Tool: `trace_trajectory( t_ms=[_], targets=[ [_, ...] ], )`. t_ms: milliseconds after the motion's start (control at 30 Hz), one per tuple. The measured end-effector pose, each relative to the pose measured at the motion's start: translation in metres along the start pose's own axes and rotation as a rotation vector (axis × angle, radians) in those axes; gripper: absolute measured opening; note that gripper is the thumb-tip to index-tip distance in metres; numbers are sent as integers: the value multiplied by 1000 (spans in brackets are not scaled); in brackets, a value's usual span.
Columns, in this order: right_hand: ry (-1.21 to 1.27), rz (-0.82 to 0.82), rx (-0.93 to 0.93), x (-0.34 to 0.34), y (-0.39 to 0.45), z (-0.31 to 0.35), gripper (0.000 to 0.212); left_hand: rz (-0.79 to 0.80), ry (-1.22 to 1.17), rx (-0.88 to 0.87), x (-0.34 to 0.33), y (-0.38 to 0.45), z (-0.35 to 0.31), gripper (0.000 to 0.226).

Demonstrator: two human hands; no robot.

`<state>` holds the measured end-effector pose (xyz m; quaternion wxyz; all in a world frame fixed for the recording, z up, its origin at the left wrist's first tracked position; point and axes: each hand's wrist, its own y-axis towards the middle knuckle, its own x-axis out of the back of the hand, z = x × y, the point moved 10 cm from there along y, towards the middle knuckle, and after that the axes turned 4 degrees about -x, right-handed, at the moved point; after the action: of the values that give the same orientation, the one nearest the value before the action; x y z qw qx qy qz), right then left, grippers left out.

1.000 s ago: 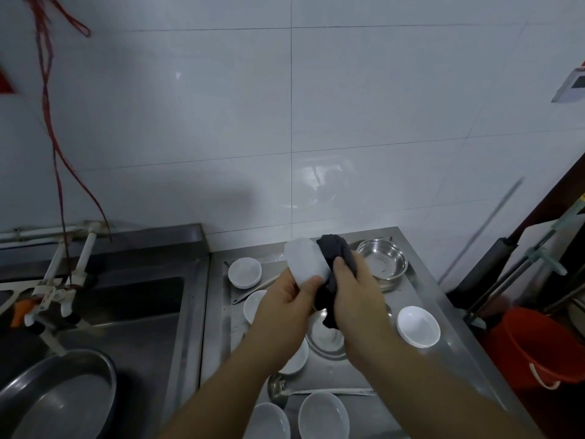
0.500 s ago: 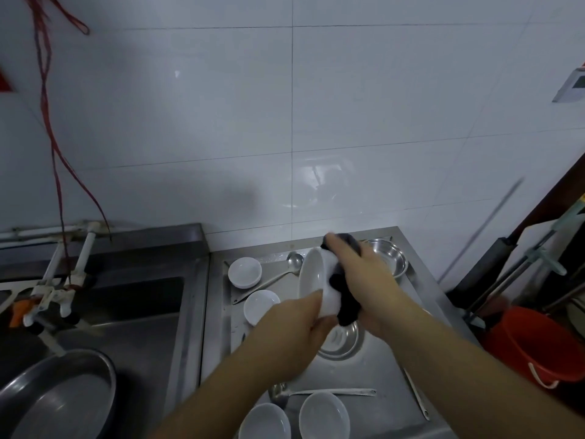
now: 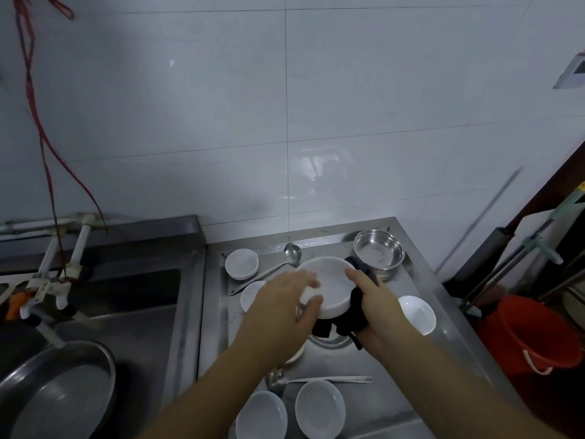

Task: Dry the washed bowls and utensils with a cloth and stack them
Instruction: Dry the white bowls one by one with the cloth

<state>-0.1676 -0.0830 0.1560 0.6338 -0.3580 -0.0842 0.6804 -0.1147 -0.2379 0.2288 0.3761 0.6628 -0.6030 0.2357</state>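
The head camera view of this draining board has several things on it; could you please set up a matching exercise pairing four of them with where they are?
Things:
1. dark cloth
2. shiny steel bowl
3. orange plastic bucket
4. long steel ladle

Places:
A. on the floor, right of the steel counter
B. at the counter's far right corner
C. gripped in the right hand against the white bowel-shaped dish, the round white bowl
D. lying flat just beyond the two nearest white bowls

Pairs: 1-C, 2-B, 3-A, 4-D
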Motion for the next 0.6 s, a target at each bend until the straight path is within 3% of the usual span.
trace_trajectory(
  t_ms=[67, 167, 300, 400, 600],
  targets=[
    [42, -32, 16, 10, 1, 1, 32, -101, -168, 189, -2, -2, 20, 34],
    [84, -42, 39, 24, 5, 2, 33, -18, -490, 530, -39, -10, 51, 41],
    [33, -56, 73, 50, 17, -2, 40, -23, -1015, 822, -86, -22, 51, 22],
    [-22, -81, 55, 75, 21, -1, 37, -40, -1182, 876, -104, -18, 36, 18],
    [-156, -171, 29, 142, 42, 13, 38, 14, -1143, 883, -148, 9, 26, 19]
  ],
)
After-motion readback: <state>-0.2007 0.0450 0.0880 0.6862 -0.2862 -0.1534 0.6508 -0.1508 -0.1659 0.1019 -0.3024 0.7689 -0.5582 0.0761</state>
